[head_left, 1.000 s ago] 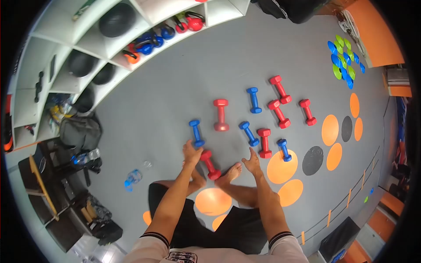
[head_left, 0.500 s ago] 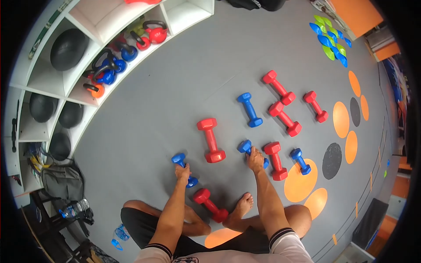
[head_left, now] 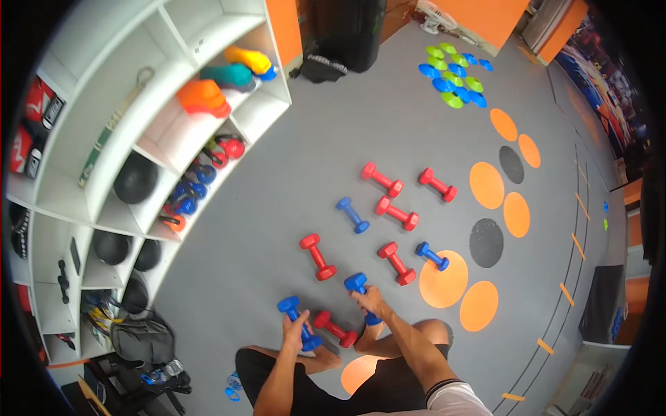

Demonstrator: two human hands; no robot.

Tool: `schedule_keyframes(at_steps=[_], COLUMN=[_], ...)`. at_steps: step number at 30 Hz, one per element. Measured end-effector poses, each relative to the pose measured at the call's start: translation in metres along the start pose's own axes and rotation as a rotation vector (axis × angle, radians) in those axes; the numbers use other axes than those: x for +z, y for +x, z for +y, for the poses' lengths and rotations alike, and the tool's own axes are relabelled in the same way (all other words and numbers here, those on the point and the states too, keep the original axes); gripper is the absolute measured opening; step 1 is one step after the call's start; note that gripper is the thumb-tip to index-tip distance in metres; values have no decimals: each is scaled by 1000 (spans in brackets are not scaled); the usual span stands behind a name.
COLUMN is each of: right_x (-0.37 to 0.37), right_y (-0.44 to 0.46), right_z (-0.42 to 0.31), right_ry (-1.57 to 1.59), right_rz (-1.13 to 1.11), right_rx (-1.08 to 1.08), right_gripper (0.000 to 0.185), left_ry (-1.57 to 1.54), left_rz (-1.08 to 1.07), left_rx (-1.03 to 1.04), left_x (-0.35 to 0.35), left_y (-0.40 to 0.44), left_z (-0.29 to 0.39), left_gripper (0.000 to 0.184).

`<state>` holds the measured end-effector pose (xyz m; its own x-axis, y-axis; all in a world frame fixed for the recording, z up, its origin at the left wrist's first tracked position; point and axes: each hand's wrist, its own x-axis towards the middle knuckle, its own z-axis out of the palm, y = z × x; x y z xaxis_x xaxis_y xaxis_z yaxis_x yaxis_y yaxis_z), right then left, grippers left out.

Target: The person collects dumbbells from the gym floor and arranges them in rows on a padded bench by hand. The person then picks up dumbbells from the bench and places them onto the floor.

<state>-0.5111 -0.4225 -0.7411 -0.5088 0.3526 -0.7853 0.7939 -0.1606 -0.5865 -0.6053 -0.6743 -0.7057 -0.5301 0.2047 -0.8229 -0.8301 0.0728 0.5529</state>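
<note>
My left hand (head_left: 295, 328) is wrapped round the handle of a blue dumbbell (head_left: 288, 304), whose two ends stick out. Fingers closed, my right hand (head_left: 369, 299) grips another blue dumbbell (head_left: 356, 281) in front of my right leg. Between the two hands a red dumbbell (head_left: 335, 328) lies by my feet. Farther forward on the floor are a red dumbbell (head_left: 318, 256), a second one (head_left: 397, 263), a blue dumbbell (head_left: 352, 215) and several more. A small blue dumbbell (head_left: 433, 256) lies partly over an orange floor circle (head_left: 444, 284).
White shelves (head_left: 208, 132) with balls and kettlebells curve along the left. A grey backpack (head_left: 143, 340) and a water bottle (head_left: 234, 385) are at the lower left. Green and blue cones (head_left: 454, 78) lie at the far right, near a fan (head_left: 437, 17).
Both hands, reaching empty at first, have closed on the blue dumbbells and brought them nearer my body. The camera view has turned, showing more of the shelves and the far floor.
</note>
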Motion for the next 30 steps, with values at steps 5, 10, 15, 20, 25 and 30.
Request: schedule_keyframes(at_steps=[5, 10, 15, 20, 25, 30], right_x=[-21, -83, -114, -108, -116, -148], right_y=[-157, -398, -535, -640, -708, -759], right_z=[-27, -158, -229, -238, -216, -173], right_ry=[-132, 372, 598, 745, 882, 934], right_rz=[-15, -219, -96, 147, 248, 244], right_rx=[-205, -286, -556, -644, -789, -880], right_gripper=[30, 19, 13, 12, 11, 9], left_ry=[-58, 160, 284, 382, 509, 562], left_rz=[-280, -660, -993, -1274, -1471, -1721], left_rx=[-118, 11, 37, 144, 25, -190], left_x=[77, 128, 168, 186, 210, 257], left_y=[-197, -349, -445, -532, -585, -633], left_z=[97, 172, 231, 257, 249, 217], left_gripper=[21, 14, 11, 9, 8, 9])
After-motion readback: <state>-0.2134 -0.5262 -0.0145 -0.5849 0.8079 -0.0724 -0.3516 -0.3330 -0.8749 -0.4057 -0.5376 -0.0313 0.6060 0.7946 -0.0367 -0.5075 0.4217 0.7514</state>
